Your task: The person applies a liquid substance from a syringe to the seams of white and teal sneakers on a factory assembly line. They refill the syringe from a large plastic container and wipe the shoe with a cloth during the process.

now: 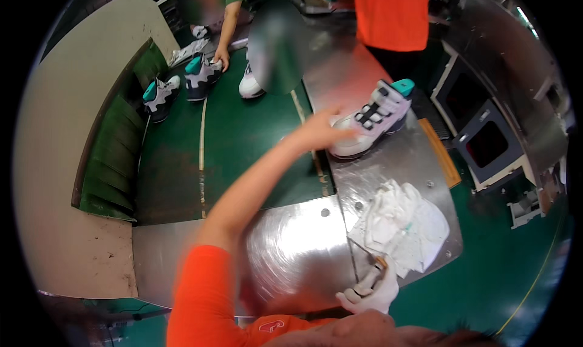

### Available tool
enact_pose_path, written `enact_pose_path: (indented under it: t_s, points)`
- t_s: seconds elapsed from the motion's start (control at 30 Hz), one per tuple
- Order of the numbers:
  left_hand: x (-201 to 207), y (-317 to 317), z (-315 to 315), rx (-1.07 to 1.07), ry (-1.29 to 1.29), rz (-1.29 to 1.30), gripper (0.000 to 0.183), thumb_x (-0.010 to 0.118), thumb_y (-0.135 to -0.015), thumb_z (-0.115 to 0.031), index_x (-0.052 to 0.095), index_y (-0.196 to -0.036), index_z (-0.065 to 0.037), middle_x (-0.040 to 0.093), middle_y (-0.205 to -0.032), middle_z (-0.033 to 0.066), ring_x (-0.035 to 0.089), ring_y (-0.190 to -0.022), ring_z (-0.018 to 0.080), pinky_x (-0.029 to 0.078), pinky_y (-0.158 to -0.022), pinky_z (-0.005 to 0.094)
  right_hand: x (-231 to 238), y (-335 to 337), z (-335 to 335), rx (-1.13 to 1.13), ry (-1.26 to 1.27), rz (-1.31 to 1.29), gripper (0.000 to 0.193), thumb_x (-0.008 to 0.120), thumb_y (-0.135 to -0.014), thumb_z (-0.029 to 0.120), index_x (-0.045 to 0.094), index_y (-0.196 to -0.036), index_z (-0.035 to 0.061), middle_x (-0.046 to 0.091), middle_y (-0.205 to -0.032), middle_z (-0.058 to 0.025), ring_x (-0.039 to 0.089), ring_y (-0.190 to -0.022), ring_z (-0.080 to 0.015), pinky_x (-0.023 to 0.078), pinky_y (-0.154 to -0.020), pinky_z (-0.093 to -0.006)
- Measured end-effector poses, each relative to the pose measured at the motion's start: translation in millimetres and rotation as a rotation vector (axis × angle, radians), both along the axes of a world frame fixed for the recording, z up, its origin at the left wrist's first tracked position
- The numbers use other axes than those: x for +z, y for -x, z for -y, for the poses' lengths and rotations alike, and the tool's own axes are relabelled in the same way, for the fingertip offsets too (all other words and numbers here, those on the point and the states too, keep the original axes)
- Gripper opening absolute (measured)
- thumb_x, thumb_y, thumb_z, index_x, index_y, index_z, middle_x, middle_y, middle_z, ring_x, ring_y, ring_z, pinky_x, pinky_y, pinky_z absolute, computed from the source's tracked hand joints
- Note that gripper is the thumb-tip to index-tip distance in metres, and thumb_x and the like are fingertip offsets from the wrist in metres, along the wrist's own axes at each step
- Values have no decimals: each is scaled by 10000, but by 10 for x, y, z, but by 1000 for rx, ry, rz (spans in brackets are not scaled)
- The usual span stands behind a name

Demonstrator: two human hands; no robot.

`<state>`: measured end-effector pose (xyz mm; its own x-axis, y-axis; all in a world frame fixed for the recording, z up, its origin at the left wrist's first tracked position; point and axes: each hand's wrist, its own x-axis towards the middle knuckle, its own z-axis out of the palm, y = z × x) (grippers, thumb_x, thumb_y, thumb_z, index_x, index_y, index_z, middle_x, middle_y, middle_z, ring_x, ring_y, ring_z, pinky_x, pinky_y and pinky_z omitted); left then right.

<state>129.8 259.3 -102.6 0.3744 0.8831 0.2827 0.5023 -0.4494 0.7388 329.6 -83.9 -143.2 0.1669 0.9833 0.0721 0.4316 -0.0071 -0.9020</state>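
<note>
A white sneaker [373, 119] with black lacing parts and a teal collar stands on the metal table at the upper right. My bare left hand [328, 128], slightly blurred, reaches to its toe with the fingers apart; whether they press on it is unclear. Close to me, my right hand [373, 289] wears a white glove. Its fingers are closed round a thin dark tool with a brownish part [381, 262]; the exact kind does not show. Just beyond that hand lies a crumpled heap of white cloth [395, 219].
Several similar sneakers [202, 78] stand along the green belt [249, 146]. A co-worker's hand [221, 58] touches one at the far side. Another person in orange [392, 16] stands beyond the table. To the right are a grey machine panel [486, 143] and a wooden strip [440, 152].
</note>
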Motion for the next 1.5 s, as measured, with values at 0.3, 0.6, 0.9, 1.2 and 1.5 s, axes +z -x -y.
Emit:
enact_pose_path:
  t_s: [0.3, 0.6, 0.9, 1.2, 1.5]
  points:
    - [248, -294, 1110, 407, -35, -396, 928, 795, -652, -405, 394, -1354, 53, 542, -1244, 258, 547, -1150, 416, 465, -962, 464, 165, -92, -275, 210, -286, 0, 1029, 854, -567, 210, 358, -1426, -62, 586, -1211, -222, 603, -1093, -294, 499, -919, -381]
    - [350, 398, 4097, 658, 7, -392, 916, 671, -862, -342, 163, -1465, 124, 500, -1296, 341, 535, -1168, 467, 468, -960, 453, 619, -20, 74, 314, 156, -191, 898, 826, -612, 95, 395, -1395, 3, 611, -1049, -106, 606, -881, -140, 528, -751, -299]
    - [1395, 1080, 3468, 94, -557, -780, 764, 816, -716, -248, 466, -1383, -119, 550, -1323, 131, 518, -1246, 334, 359, -1086, 541, 970, -493, 235, 469, -39, -337, 781, 712, -585, -5, 457, -1323, 0, 579, -1022, -53, 539, -841, -110, 475, -759, -247]
    - [979, 1747, 4330, 91, -645, -729, 375, 771, -718, -108, 569, -1022, -21, 611, -1105, 156, 594, -1172, 345, 367, -1078, 604, 1147, -597, 149, 535, 187, -264, 840, 735, -540, 59, 469, -1334, 6, 558, -979, -22, 517, -813, -99, 449, -703, -222]
    - [477, 1500, 4989, 490, -501, -421, 308, 797, -745, -157, 669, -1024, -162, 672, -1052, 141, 672, -1036, 324, 568, -827, 446, 1452, -251, 32, 466, 527, -109, 625, 616, -684, 72, 510, -1277, -93, 597, -860, -128, 554, -656, -155, 468, -618, -253]
